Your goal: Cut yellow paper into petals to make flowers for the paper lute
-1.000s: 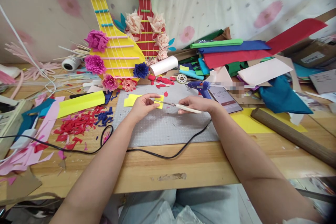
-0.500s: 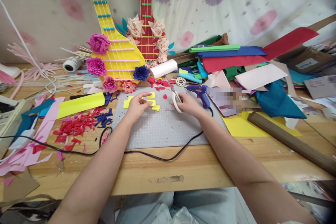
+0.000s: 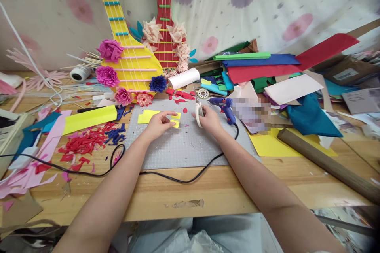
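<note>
Two hands over small yellow paper pieces point(image 3: 175, 116), scissors point(image 3: 198, 118) held apart from them.

The left hand point(image 3: 157, 125) has thumb and forefinger at the pieces, just off its fingertips over the mat point(image 3: 184, 148); whether it pinches or merely steadies them, I cannot tell. The right hand point(image 3: 210, 120) is closed around the scissors, blades pointing away from the body. This looks like a pause between cuts; the next move seems to call for lining the pieces up. The left palm is hidden, the blade tips blend into clutter beyond the right hand, and pixelation masks things to its right.
</note>
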A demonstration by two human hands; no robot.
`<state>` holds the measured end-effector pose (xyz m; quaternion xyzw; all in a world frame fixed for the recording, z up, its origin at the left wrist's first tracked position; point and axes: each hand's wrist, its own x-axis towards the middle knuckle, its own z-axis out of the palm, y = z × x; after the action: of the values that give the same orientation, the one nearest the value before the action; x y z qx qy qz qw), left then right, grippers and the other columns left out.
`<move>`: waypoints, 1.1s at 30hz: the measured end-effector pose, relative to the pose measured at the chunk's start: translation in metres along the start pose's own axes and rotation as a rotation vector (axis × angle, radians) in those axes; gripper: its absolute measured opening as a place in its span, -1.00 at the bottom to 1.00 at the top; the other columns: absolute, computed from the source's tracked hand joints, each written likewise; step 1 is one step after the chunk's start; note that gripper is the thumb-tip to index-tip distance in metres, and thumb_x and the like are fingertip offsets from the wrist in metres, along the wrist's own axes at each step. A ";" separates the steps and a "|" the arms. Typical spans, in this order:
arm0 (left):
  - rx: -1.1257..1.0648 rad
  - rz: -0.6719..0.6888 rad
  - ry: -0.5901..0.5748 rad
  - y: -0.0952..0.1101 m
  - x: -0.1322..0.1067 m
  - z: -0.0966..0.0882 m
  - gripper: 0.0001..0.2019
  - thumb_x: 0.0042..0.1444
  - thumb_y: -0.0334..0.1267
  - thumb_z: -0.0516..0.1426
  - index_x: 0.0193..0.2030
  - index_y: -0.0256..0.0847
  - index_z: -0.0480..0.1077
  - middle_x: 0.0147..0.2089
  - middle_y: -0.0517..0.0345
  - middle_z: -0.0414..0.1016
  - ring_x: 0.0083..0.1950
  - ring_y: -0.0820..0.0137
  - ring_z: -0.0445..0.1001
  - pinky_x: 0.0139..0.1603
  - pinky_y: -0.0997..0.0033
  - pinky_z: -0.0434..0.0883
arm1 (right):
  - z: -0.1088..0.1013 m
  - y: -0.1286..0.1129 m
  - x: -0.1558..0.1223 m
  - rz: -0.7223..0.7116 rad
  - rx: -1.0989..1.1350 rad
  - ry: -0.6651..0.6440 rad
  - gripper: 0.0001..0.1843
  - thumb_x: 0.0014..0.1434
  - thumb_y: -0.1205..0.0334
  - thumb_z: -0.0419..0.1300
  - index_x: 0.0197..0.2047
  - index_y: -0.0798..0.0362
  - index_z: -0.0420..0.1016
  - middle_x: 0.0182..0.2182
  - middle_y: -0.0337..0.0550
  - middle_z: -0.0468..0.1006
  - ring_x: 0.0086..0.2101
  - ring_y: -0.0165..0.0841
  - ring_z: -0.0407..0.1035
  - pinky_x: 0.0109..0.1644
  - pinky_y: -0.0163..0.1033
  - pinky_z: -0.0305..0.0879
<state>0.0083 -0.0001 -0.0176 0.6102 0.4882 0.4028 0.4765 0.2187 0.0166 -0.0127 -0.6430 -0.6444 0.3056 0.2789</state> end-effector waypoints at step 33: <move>-0.132 -0.015 0.273 0.002 0.001 -0.023 -0.63 -0.27 -0.33 0.27 -0.24 -0.18 0.33 -0.51 0.31 0.37 -0.55 0.54 0.31 -0.50 0.55 0.17 | 0.039 -0.055 0.009 0.179 -0.335 -0.213 -0.62 -0.07 0.17 0.25 -0.15 0.08 0.39 -0.17 -0.04 0.53 -0.18 -0.22 0.43 -0.28 -0.29 0.24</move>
<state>-0.0127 0.0050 -0.0109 0.5135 0.5256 0.5096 0.4476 0.1534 0.0250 0.0025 -0.6990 -0.6526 0.2839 0.0700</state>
